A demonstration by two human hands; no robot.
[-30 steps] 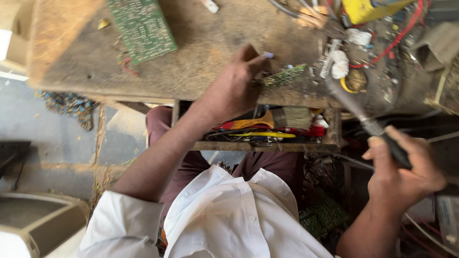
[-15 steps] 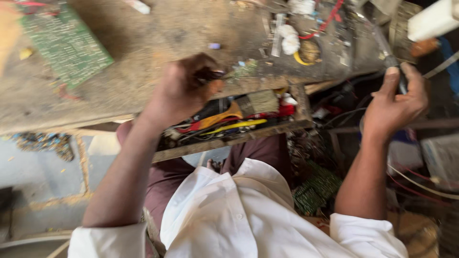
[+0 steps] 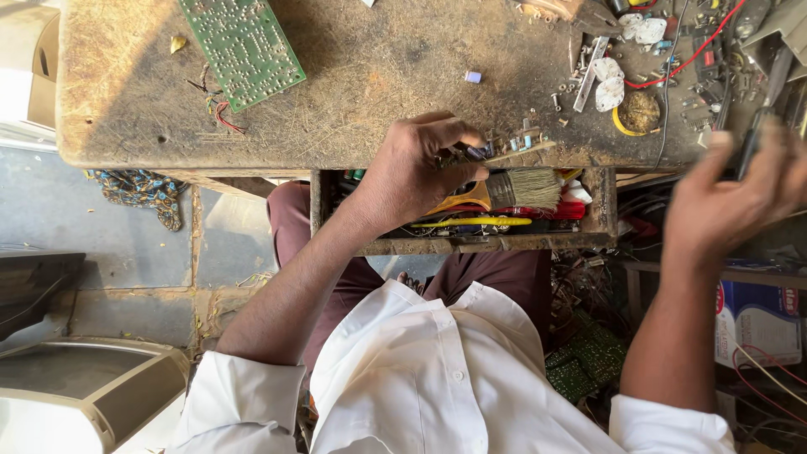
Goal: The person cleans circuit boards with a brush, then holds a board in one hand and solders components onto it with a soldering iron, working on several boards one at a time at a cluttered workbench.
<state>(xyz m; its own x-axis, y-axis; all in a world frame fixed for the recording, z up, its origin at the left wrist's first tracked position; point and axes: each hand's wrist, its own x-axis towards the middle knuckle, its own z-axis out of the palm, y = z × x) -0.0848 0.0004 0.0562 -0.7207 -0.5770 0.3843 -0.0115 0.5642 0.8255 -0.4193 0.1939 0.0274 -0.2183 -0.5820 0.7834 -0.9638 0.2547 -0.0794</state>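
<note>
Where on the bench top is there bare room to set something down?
The worn bench top is bare between the green circuit board and the left hand, apart from a small pale chip. The right end, near the right hand, is crowded with screws, wires and parts.

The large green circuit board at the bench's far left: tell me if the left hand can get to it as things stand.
Probably yes: the bench top between the left hand and the large green circuit board is bare, but the fingers already pinch a small circuit board.
</note>
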